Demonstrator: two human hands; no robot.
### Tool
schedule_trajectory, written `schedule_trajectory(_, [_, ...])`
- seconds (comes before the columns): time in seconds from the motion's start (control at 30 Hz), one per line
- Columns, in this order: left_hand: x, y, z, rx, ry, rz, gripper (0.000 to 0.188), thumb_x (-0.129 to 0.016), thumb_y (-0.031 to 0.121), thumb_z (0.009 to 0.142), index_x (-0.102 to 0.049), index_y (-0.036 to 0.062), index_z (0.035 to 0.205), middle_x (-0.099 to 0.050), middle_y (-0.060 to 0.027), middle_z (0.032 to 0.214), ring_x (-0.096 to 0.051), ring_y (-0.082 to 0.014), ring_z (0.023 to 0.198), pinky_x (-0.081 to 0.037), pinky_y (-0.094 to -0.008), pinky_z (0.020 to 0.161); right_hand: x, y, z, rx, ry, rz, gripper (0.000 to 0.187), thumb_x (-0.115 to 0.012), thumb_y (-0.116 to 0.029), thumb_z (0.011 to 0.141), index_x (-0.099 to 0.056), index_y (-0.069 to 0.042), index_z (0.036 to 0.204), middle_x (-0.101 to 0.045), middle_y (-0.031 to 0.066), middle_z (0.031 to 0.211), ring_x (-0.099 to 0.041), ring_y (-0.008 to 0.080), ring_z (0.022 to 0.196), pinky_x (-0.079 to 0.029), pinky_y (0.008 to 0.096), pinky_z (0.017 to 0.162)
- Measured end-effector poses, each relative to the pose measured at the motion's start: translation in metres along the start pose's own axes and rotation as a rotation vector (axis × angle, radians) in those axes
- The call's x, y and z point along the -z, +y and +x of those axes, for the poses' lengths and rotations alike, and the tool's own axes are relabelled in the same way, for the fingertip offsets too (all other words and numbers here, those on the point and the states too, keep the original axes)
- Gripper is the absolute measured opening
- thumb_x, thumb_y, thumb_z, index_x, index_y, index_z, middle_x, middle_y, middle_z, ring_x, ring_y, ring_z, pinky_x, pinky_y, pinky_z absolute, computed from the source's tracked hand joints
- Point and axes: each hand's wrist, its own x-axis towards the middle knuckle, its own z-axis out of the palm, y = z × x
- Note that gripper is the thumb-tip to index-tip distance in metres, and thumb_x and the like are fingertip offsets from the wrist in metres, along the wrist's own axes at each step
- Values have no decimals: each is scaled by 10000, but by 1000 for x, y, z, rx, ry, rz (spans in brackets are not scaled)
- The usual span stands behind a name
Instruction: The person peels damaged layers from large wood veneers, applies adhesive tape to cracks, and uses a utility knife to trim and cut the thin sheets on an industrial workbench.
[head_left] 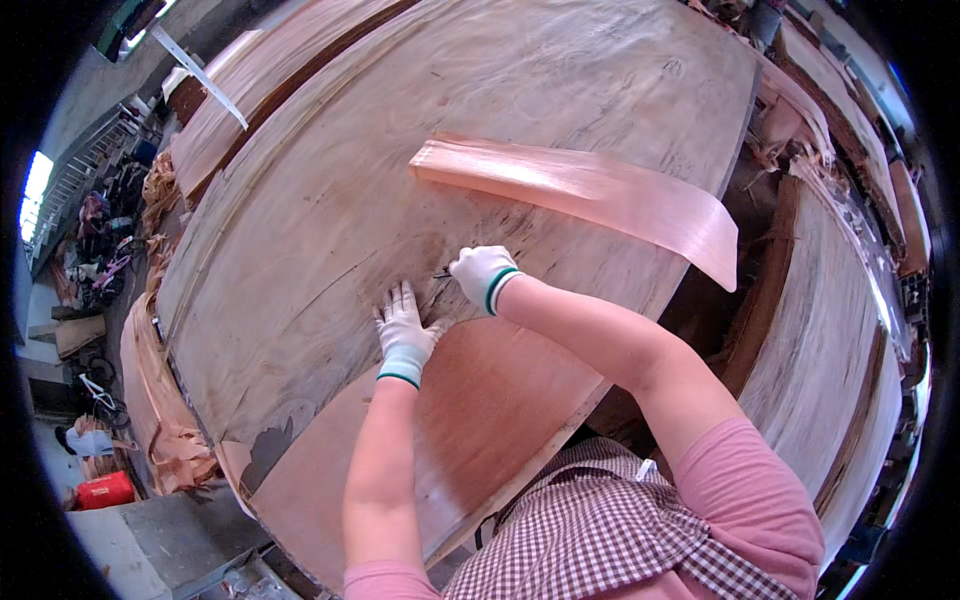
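Note:
A broad, pale sheet of wood veneer (300, 240) with dark grain marks lies before me. My left hand (402, 325), in a white glove with a green cuff, rests flat on it with the fingers stretched out. Just to the right and a little farther off, my right hand (483, 274), gloved alike, is closed round a small dark knife-like tool (442, 273). Its tip is close to the veneer; whether it touches I cannot tell. Nearer me, below both hands, lies a smooth reddish veneer piece (480, 400). A loose, curling pinkish veneer strip (580, 185) lies beyond my right hand.
More stacked veneer (810, 300) stands on the right, across a dark gap. Another stack (290, 70) is at the far left. Torn veneer scraps (165, 420) hang along the left edge. A red container (104, 491) sits at the lower left. A light, narrow bar (200, 78) juts out at upper left.

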Motion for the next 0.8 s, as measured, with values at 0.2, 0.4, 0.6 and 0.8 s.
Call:
schedule_trajectory(0.2, [-1, 3, 0, -49, 37, -19, 1007, -665, 553, 739, -209, -7, 1442, -289, -206, 1477, -270, -359, 1367, -214, -460, 1124, 0, 18, -6, 65, -34, -65, 251, -561, -111, 829, -667, -95, 1056, -652, 122, 1069, -659, 291, 960, -558, 424, 719])
schedule_trajectory(0.4, [-5, 3, -1, -59, 62, -12, 945, -659, 536, 758, -274, -21, 1417, -304, -222, 1463, -278, -381, 1356, -246, -457, 1114, 8, 48, 2, 134, -78, 26, 342, -514, -107, 837, -638, -177, 1147, -659, 116, 1078, -638, 308, 993, -531, 414, 800])
schedule_trajectory(0.6, [-10, 7, 0, -80, 69, 28, 921, -639, 547, 769, -294, -17, 1411, -306, -227, 1460, -274, -389, 1357, -244, -455, 1115, -6, 79, 25, -66, 29, 137, 284, -449, -204, 907, -604, -4, 1035, -660, 208, 992, -642, 355, 937, -507, 447, 806])
schedule_trajectory(0.8, [-5, 5, -1, -41, 28, 14, 927, -625, 562, 776, -283, -13, 1418, -295, -224, 1467, -269, -375, 1365, -238, -452, 1118, -4, 60, 41, -128, -18, 140, 287, -445, -217, 928, -594, -18, 1072, -667, 197, 1009, -653, 343, 942, -516, 427, 787])
